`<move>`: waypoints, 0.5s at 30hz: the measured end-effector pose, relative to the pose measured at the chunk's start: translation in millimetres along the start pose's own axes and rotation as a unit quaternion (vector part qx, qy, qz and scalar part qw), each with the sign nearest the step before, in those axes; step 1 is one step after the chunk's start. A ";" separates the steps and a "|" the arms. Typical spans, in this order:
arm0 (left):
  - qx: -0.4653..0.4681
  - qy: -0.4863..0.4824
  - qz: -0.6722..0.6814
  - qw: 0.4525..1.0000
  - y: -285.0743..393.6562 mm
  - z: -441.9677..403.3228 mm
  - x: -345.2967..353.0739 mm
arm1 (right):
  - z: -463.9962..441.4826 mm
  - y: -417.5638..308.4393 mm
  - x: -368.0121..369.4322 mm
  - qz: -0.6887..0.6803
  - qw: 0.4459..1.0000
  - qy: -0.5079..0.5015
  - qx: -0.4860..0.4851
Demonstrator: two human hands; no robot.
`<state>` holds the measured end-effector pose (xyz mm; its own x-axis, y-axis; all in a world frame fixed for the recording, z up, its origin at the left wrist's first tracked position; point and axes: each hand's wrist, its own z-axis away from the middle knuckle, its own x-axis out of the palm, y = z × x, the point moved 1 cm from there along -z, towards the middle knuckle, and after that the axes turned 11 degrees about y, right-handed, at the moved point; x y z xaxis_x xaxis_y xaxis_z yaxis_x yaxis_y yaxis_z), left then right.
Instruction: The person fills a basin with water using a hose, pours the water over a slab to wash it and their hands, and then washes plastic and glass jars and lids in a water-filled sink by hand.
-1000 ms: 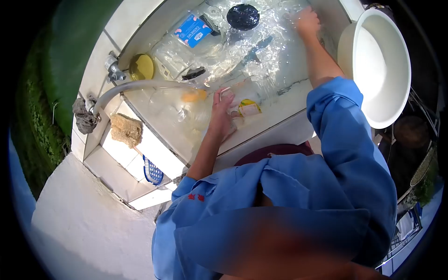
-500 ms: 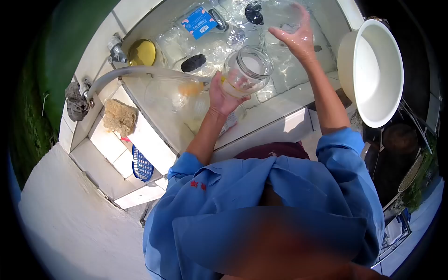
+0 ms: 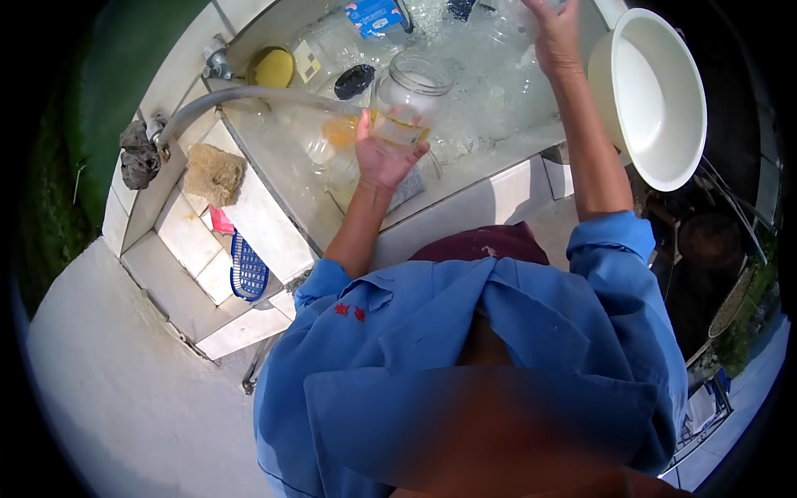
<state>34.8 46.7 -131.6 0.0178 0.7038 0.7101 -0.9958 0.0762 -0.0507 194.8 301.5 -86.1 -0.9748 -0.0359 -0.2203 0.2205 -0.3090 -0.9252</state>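
Observation:
My left hand (image 3: 386, 158) is wrapped round the lower part of a clear glass jar (image 3: 409, 95), which has a yellow-edged label and an uncovered mouth facing up. The jar is above the water of a tiled basin (image 3: 465, 201). My right hand (image 3: 558, 33) is over the far right of the water at the top edge of view, thumb apart from the fingers, holding nothing visible. A dark oval object (image 3: 354, 81) lies left of the jar. Beyond it are a blue label card (image 3: 374, 15) and other clear containers in the water.
A grey hose (image 3: 224, 97) runs into the basin from the left, near a tap (image 3: 217, 58) and a yellow lid (image 3: 272, 68). A sponge (image 3: 213, 174) lies on the ledge above a blue basket (image 3: 247, 267). A white tub (image 3: 652, 100) stands at the right.
My left hand has come up out of the water with the glass jar, then shifted slightly left. My right hand has risen from the water and moved towards the top edge of view.

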 end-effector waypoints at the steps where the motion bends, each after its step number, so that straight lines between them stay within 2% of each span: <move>1: 0.008 0.003 -0.009 1.000 -0.2 1.1 -1.9 | -1.9 3.6 0.2 -0.005 1.000 0.004 0.008; 6: 0.006 0.018 -0.022 1.000 -2.0 2.7 -1.8 | -1.7 34.4 4.5 -0.046 0.994 0.074 0.072; 12: 0.029 0.041 -0.036 0.998 0.6 3.5 -13.0 | -20.2 116.1 10.6 -0.090 0.953 0.161 0.241; 14: 0.037 0.048 -0.047 0.997 0.5 4.4 -11.5 | 48.6 41.9 32.9 -0.256 0.862 0.277 0.338; 15: 0.033 0.049 -0.036 0.998 0.0 6.5 -9.6 | 34.7 70.1 48.1 -0.344 0.835 0.263 0.339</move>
<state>34.1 35.4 -133.9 0.0946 0.7643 0.6378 -0.9954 0.0841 0.0469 162.1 245.1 -150.8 -0.6726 0.7398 0.0205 -0.6301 -0.5579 -0.5401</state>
